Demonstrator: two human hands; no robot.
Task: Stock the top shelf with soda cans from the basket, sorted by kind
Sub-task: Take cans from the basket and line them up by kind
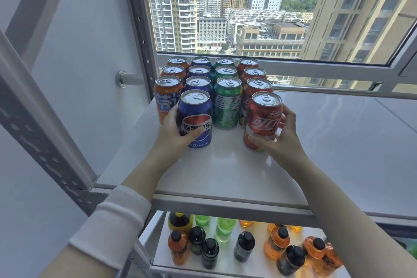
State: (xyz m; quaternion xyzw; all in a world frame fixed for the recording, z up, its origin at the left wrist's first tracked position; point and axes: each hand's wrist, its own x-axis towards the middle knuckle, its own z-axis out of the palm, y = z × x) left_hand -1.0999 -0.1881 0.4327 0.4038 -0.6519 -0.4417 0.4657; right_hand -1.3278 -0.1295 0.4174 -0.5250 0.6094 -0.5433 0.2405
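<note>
On the white top shelf (225, 171) stand four rows of cans sorted by colour: orange cans (168, 97) at the left, then blue, green cans (228, 101) and red. My left hand (173, 128) grips a blue cola can (195, 117) at the front of the blue row. My right hand (282, 135) grips a red cola can (262, 117), slightly tilted, at the front of the red row. Both cans sit at or just above the shelf surface. The basket is out of view.
The shelf's grey metal upright (45, 133) runs along the left. A window frame (316, 67) lies behind the cans. The right half of the shelf (349, 142) is bare. A lower shelf (248, 264) holds several bottled drinks.
</note>
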